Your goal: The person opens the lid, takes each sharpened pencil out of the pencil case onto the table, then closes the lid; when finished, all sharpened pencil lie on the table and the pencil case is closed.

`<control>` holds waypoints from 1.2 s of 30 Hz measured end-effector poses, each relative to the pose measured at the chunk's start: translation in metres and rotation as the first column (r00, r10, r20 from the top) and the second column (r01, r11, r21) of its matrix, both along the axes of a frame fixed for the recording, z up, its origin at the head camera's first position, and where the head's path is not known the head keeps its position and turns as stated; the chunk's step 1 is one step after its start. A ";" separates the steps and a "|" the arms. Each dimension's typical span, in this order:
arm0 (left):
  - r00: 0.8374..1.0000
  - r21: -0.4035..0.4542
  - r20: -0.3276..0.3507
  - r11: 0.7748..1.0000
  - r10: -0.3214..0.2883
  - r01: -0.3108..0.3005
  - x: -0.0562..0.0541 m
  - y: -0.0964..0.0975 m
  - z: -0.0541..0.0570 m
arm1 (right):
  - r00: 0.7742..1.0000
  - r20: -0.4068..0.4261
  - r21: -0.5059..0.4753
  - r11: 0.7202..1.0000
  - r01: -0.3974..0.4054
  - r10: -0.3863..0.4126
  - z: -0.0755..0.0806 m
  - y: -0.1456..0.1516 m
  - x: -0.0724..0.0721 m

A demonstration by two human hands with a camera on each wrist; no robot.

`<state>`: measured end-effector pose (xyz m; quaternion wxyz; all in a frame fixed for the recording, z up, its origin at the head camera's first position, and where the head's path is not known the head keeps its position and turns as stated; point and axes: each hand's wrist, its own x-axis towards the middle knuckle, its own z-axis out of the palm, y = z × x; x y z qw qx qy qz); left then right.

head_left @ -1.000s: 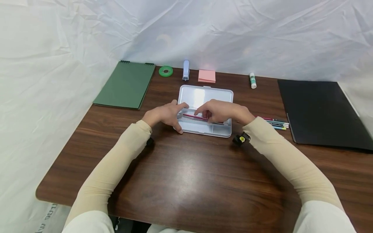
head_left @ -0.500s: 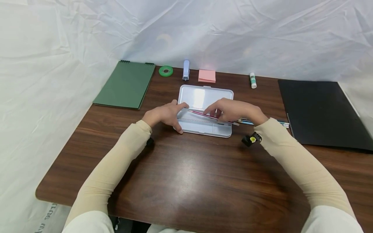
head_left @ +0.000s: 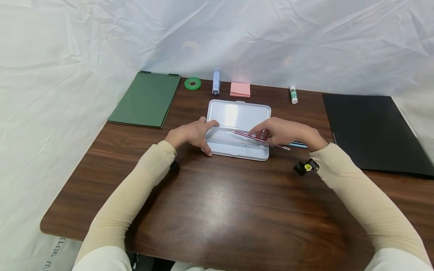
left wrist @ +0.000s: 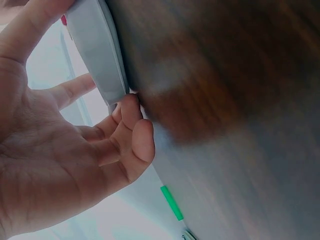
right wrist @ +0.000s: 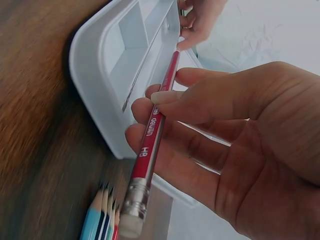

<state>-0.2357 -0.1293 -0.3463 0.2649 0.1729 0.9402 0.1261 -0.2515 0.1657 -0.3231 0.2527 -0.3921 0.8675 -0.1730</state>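
Pencil (right wrist: 149, 145) and right hand (head_left: 284, 131) have shifted rightward over the white case (head_left: 227, 148) since a second ago; we see the eraser end (right wrist: 132, 224) past its right edge. Arched fingers pinch the pencil; the left hand (head_left: 190, 134) still grips the case's left end.

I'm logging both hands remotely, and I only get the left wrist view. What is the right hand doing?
Observer: The right hand is pinching a slim, round, dark-red pencil between its thumb and fingers.

Operator: Where does that sit relative to the shallow, rectangular white case?

Observer: In the head view, the pencil's eraser end shows past the case's right edge.

Operator: Anything else lying on that side?

Observer: Yes, the right wrist view shows several sharpened pencils, light blue among them, on the dark brown wood-grain table, beside the case.
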 end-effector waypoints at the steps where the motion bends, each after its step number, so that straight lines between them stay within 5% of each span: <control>1: 1.000 0.000 0.000 1.000 0.001 -0.001 0.000 0.000 0.000 | 1.000 -0.006 0.002 1.000 0.002 -0.002 0.001 0.003 0.001; 12: 1.000 0.006 0.005 1.000 -0.002 0.002 0.000 0.002 0.000 | 0.999 -0.041 -0.020 1.000 0.007 -0.008 0.012 0.038 0.015; 36: 1.000 0.009 0.018 1.000 0.004 -0.004 0.002 0.001 0.004 | 0.983 0.001 -0.007 0.983 0.182 -0.182 0.014 0.107 0.045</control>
